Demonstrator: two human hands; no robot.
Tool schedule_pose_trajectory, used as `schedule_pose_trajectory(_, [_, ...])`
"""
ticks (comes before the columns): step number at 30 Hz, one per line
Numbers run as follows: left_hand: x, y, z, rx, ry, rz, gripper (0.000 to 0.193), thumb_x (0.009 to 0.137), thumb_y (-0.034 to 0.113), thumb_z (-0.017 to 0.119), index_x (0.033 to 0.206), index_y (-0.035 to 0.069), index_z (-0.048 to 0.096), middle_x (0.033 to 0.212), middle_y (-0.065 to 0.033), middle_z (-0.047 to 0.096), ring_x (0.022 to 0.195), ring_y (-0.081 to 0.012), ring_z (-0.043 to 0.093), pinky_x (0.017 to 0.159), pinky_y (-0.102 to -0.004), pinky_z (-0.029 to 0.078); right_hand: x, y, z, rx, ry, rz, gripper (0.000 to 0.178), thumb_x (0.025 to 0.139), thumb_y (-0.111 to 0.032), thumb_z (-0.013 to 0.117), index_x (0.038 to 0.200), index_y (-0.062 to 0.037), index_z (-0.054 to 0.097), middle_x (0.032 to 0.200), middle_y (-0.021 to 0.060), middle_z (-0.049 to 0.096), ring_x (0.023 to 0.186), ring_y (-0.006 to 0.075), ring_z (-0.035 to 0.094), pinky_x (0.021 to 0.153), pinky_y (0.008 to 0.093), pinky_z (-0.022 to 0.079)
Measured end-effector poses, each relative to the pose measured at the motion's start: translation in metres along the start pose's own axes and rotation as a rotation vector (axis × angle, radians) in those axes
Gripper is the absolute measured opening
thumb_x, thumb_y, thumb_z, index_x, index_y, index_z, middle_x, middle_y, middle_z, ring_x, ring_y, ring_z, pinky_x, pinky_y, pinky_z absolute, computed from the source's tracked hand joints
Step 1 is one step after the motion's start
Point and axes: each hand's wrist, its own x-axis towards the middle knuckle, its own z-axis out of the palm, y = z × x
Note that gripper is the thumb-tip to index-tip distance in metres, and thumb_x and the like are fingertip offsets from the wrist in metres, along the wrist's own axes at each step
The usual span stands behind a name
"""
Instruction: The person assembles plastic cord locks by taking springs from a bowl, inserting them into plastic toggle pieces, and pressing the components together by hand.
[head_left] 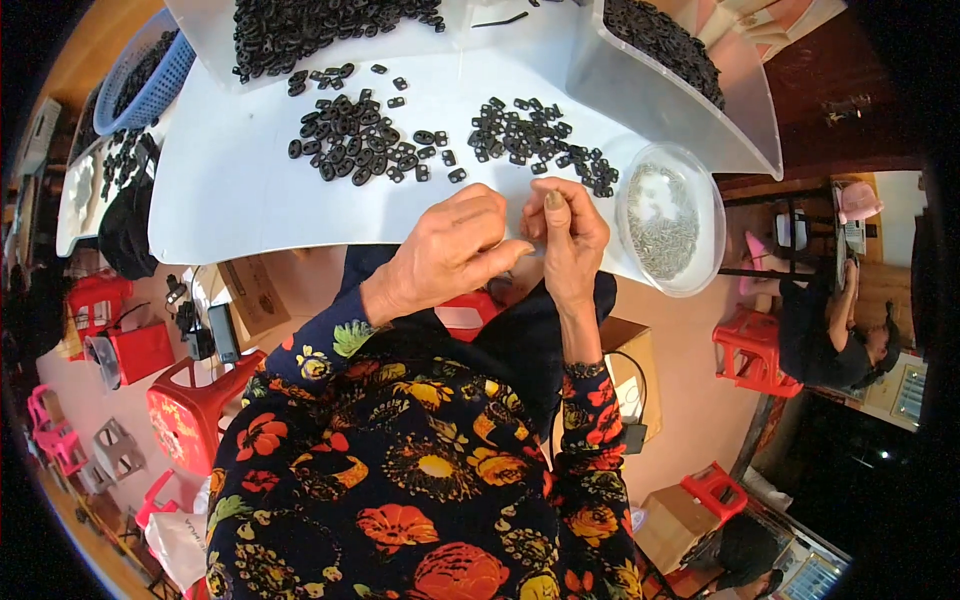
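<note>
My left hand (450, 248) and my right hand (568, 240) meet over the near edge of the white table (230, 200). The fingers of both are curled, thumbs against the fingertips. Anything pinched in them is too small or too hidden to name. Just beyond lie two loose piles of small black plastic pieces with holes, a left pile (355, 138) of rounder ones and a right pile (520, 132) of smaller ones. To the right of my right hand, a round clear plastic tub (712, 245) holds many tiny silvery metal pins (665, 230).
Clear bins, a left bin (205, 50) and a right bin (620, 75), hold black pieces at the far side. A blue basket (160, 85) stands far left. Red stools (185, 420) and a cardboard box (635, 375) are on the floor. Another person (835, 330) sits at right.
</note>
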Motion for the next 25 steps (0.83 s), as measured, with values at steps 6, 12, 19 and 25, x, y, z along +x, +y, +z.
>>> schedule_pose_trajectory(6, [0.004, 0.000, -0.005, 0.161, 0.046, 0.177, 0.028, 0.067, 0.006, 0.074, 0.065, 0.002, 0.047, 0.073, -0.0102, 0.052, 0.070, -0.0253, 0.054, 0.059, -0.0341, 0.046, -0.002, -0.008, -0.002, 0.002, -0.051, -0.004, 0.021, 0.095, -0.020, 0.055, 0.099, -0.0010, 0.061, 0.076, 0.0023, 0.058, 0.063, 0.0059, 0.049, 0.056, 0.0192, 0.040])
schedule_pose_trajectory(12, [0.002, -0.013, -0.006, 0.174, 0.051, 0.127, 0.023, 0.069, 0.005, 0.071, 0.066, 0.002, 0.048, 0.070, -0.0099, 0.049, 0.068, -0.0259, 0.052, 0.057, -0.0348, 0.045, -0.024, -0.013, 0.013, -0.107, -0.087, 0.003, 0.020, 0.092, -0.018, 0.060, 0.100, 0.0010, 0.062, 0.077, 0.0008, 0.059, 0.062, 0.0056, 0.048, 0.054, 0.0190, 0.038])
schedule_pose_trajectory(19, [-0.005, -0.016, -0.016, 0.070, 0.081, 0.016, 0.024, 0.071, 0.006, 0.068, 0.066, 0.000, 0.044, 0.065, -0.0109, 0.044, 0.064, -0.0281, 0.048, 0.056, -0.0378, 0.042, -0.011, -0.017, 0.027, -0.184, -0.108, -0.198, 0.013, 0.083, -0.008, 0.069, 0.092, 0.0004, 0.065, 0.076, 0.0031, 0.058, 0.059, 0.0066, 0.047, 0.050, 0.0204, 0.034])
schedule_pose_trajectory(25, [-0.009, -0.019, -0.024, -0.133, 0.162, -0.213, 0.018, 0.079, 0.007, 0.065, 0.072, -0.001, 0.051, 0.066, -0.0117, 0.046, 0.063, -0.0280, 0.046, 0.056, -0.0389, 0.040, 0.029, -0.029, 0.049, -0.265, -0.137, -0.116, 0.014, 0.086, -0.016, 0.066, 0.087, -0.0021, 0.065, 0.077, 0.0058, 0.062, 0.061, 0.0093, 0.051, 0.054, 0.0220, 0.041])
